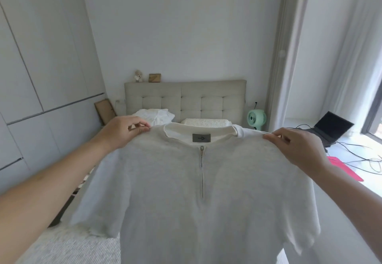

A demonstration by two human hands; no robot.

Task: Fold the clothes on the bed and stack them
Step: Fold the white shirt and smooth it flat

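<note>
Overhead, left hand (122, 131) and right hand (297, 148) each pinch a shoulder edge of a pale zip-neck shirt (198, 201); it hangs spread above the bed (62, 247).

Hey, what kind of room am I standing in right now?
Most likely a home bedroom: a bed with a tufted headboard and pillows lies ahead, tall wardrobe doors line one wall, and a small green fan stands beside the bed.

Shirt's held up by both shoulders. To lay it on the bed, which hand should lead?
Probably neither alone. The left hand and right hand each pinch a shoulder of the shirt at about equal height, so lower both together, zipper side down.
</note>
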